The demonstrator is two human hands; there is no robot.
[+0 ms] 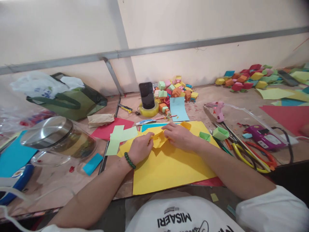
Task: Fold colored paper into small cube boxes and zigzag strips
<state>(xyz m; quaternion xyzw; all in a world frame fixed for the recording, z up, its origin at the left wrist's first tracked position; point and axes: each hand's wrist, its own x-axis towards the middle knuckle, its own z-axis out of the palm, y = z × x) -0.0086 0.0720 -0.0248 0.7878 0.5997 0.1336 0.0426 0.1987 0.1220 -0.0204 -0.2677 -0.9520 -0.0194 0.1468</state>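
Both of my hands meet over a small folded piece of yellow paper (159, 140). My left hand (141, 147) pinches its left side, with a green bead bracelet on the wrist. From the right, my right hand (178, 135) holds the piece with bent fingers; some fingertips are hidden by the folds. Beneath them lies a large yellow sheet (173, 170). Two small green folded paper boxes, one of them this light green box (220, 132), sit right of my right hand. Light green paper strips (115, 140) lie to the left.
A phone (147, 95) leans upright in a yellow tape roll (148, 111), beside a heap of coloured paper boxes (177, 90). Right are a pink glue gun (217, 109), scissors (251, 158) and a purple device (265, 137). Left stand a glass jar (82, 145) and a green bag (65, 103).
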